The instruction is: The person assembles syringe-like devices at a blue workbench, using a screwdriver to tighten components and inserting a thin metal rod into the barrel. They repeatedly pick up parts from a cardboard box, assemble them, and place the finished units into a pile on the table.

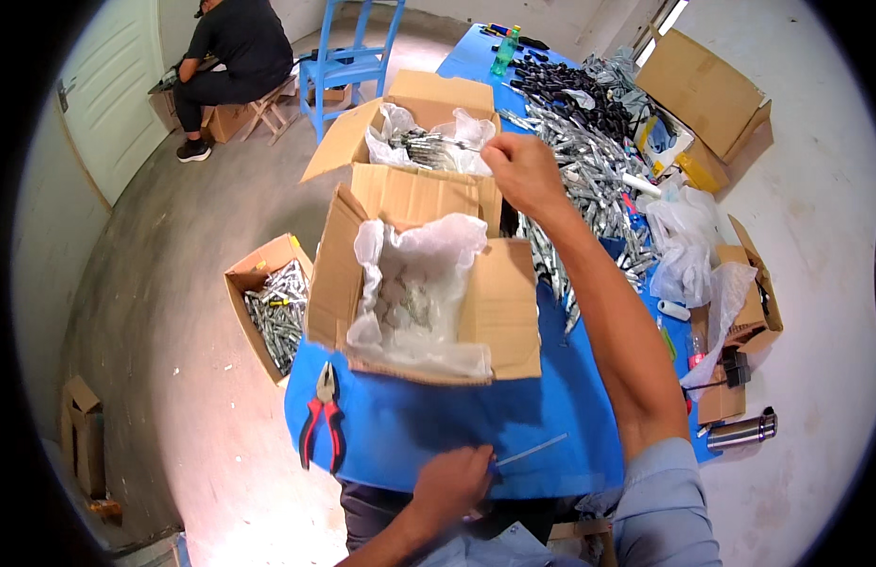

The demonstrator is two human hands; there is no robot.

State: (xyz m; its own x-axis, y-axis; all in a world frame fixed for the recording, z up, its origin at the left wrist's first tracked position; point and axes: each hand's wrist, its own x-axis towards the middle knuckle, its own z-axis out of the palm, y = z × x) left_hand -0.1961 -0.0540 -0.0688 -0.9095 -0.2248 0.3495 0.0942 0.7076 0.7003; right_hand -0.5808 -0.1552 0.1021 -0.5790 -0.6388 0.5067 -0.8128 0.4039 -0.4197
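Observation:
At the near table edge, my left hand (452,485) is closed around a thin pale rod (534,449) with a blue end, which looks like a screwdriver and points right. My right hand (523,173) reaches far forward in a closed fist over the right side of the rear cardboard box (339,144). A thin metal piece (464,146) sticks out of that fist to the left, above slim metal parts (422,146) lying in plastic lining. Closer to me stands another open cardboard box (499,317), with a plastic bag (447,236) and a few small parts inside.
Red-and-black pliers (323,416) lie on the blue table (400,425), left of my left hand. A heap of metal parts (594,180) covers its right side. A filled carton (282,248) stands left below the table. A steel flask (740,431) lies right. Another person (235,57) sits far left.

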